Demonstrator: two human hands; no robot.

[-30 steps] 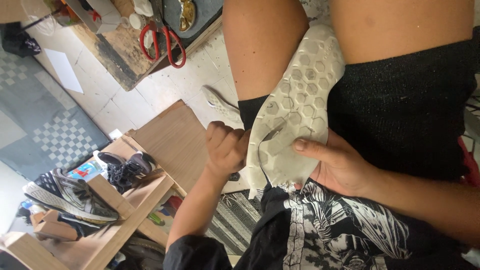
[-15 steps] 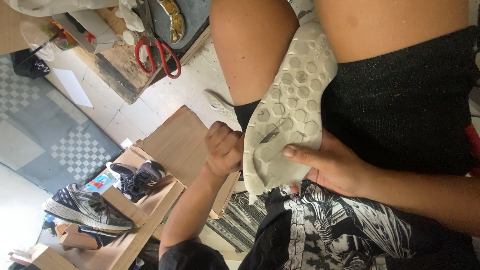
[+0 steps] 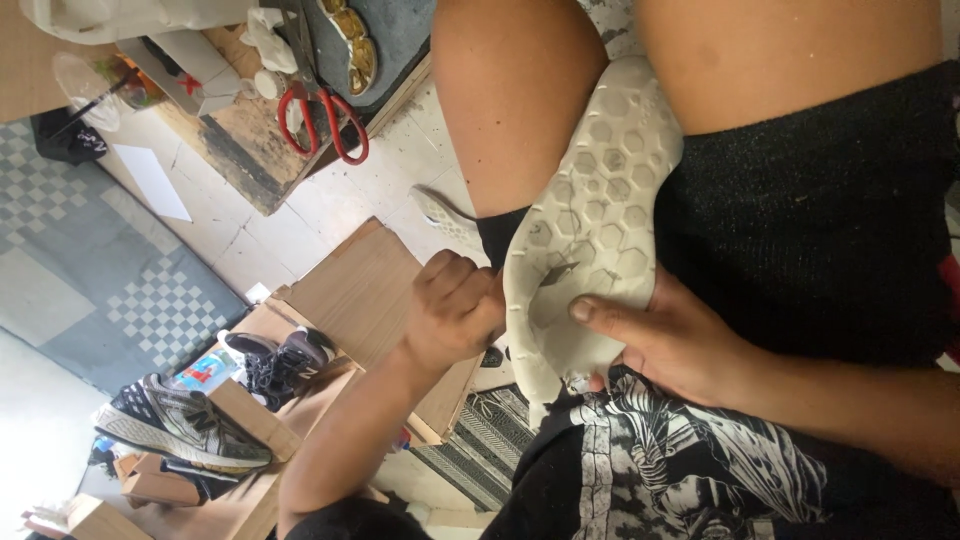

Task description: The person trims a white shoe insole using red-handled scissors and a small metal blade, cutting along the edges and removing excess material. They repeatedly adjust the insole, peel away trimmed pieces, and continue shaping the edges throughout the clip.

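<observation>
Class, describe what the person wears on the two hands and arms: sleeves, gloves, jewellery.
Both hands are bare: the left hand and the right hand show no gloves, rings or watch. Both forearms are uncovered. What looks like a dark sleeve begins only high on the left arm, at the picture's bottom edge.

Pale tiled floor (image 3: 250,225), checkered mat (image 3: 165,310), wooden shelf (image 3: 360,290).

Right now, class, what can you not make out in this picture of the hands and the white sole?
Head view: whatever the left hand grips, hidden inside its closed fingers.
Head view: most of the right hand fingers, tucked behind the white sole.
Head view: the sole's far end, wedged between the knees.
</observation>
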